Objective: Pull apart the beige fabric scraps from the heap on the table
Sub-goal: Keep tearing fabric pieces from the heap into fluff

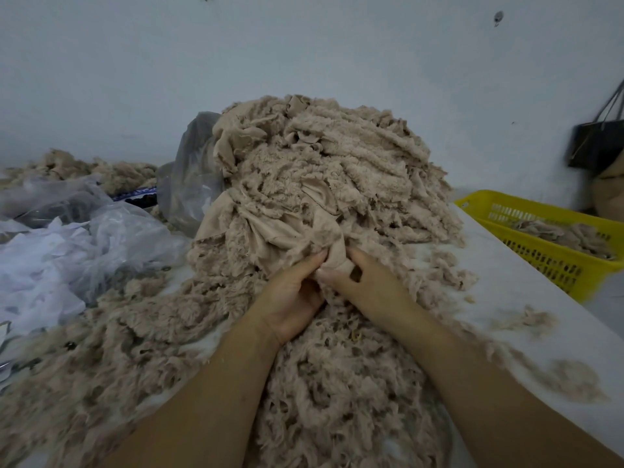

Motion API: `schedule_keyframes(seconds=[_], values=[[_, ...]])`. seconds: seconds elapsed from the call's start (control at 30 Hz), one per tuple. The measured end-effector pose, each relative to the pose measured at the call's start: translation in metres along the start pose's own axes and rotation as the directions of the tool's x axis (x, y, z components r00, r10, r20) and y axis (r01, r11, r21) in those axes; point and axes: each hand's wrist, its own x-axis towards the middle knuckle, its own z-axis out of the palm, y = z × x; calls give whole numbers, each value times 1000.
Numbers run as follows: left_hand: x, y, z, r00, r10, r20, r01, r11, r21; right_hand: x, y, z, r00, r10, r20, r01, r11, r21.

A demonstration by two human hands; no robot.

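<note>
- Looking down through the head camera, I see a tall heap (320, 170) of beige fabric scraps in the middle of the white table (513, 298), its back against the pale wall (304, 45).
- My left hand (290, 298) is at the foot of the heap, fingers curled in and gripping a smooth fold of one scrap (337, 260).
- My right hand (363, 282) sits just beside it, nearly touching, with thumb and fingers pinching the same scrap from the other side.
- That scrap is bunched between both hands and runs up into the heap; I cannot tell where it ends.
- Shredded beige fluff (337, 383) covers the table in front of the heap and under both forearms, and smaller tufts lie off to the right.
- A yellow basket (540, 255) stands at the right edge of the table with some beige scraps inside.
- Crumpled clear plastic bags (67, 251) lie on the left, and another plastic bag (192, 177) leans against the left side of the heap.
- A lower pile of beige fluff (84, 170) lies far left near the wall.
- A black bag (594, 143) hangs at the far right.
</note>
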Motion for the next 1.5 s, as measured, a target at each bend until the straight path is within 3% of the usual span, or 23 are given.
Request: schedule_keyframes(seconds=[0.13, 0.23, 0.27, 0.3, 0.33, 0.4, 0.43, 0.47, 0.5, 0.53, 0.6, 0.67, 0.7, 0.77, 0.8, 0.9, 0.97, 1.03, 1.13, 1.2, 1.3, 1.4, 1.5], values=[[-1, 2, 0, 1000, -6, 27, 5, 1000, 31, 3, 3, -9, 987, -72, -142, 52, 989, -140], [1, 4, -1, 999, 16, -31, -15, 1000, 16, 4, 12, -19, 991, 28, -131, -52, 981, -185], [2, 5, -2, 997, 34, -75, -33, 999, 14, 6, 13, -21, 984, 96, -151, -116, 985, -129], [3, 6, -4, 991, 58, -120, -57, 998, 10, 7, 14, -23, 963, 159, -216, -151, 987, 55], [4, 6, -6, 982, 87, -168, -88, 996, 1, 9, 11, -29, 926, 236, -294, -125, 928, 351], [6, 7, -9, 947, 147, -287, -171, 983, -61, 8, 5, -51, 835, 360, -416, 183, 532, 827], [6, 8, -12, 919, 174, -355, -226, 968, -111, 8, 6, -60, 806, 399, -436, 323, 320, 891], [6, 10, -14, 889, 190, -417, -275, 949, -153, 8, 10, -67, 788, 447, -423, 381, 184, 906], [7, 12, -15, 864, 200, -462, -311, 934, -176, 8, 14, -69, 777, 497, -386, 354, 162, 921], [7, 13, -16, 849, 206, -487, -330, 926, -182, 9, 18, -65, 769, 533, -353, 259, 244, 934], [8, 12, -15, 833, 220, -508, -329, 934, -136, 13, 22, -49, 768, 520, -373, 4, 578, 816], [10, 8, -12, 777, 296, -556, -309, 948, 73, 15, 23, -32, 852, 334, -403, -143, 889, 434], [11, 6, -12, 723, 379, -577, -277, 925, 260, 14, 23, -25, 911, 199, -362, -135, 971, 196], [12, 3, -13, 597, 583, -552, -210, 777, 594, 9, 21, -14, 993, 32, -118, -48, 989, -138], [12, 3, -14, 559, 648, -517, -203, 712, 672, 8, 23, -11, 1000, 9, 13, -6, 970, -244], [12, 3, -17, 573, 682, -454, -212, 659, 722, 10, 27, -3, 984, -4, 177, 89, 877, -472], [8, 2, -12, 611, 693, -383, -232, 619, 750, 9, 23, -4, 998, -56, 37, 65, 936, -345], [4, 0, -2, 709, 666, -232, -256, 549, 795, 8, 17, -11, 983, -73, -168, 51, 990, -131], [3, -8, 5, 886, 460, 59, -278, 424, 862, 5, 8, -21, 947, -81, -309, 80, 997, -17], [3, -14, 7, 939, 287, 192, -285, 334, 898, 3, 6, -19, 949, -94, -300, 110, 993, 36], [8, -18, 2, 933, 316, 173, -243, 198, 950, 3, 8, -15, 952, -126, -280, 140, 990, 29], [9, -14, -2, 915, 400, 52, -182, 294, 938, 5, 13, -18, 960, -85, -267, 91, 996, 10], [6, -8, 1, 885, 462, -56, -134, 370, 919, 4, 13, -15, 990, -7, -138, 6, 1000, -10]])
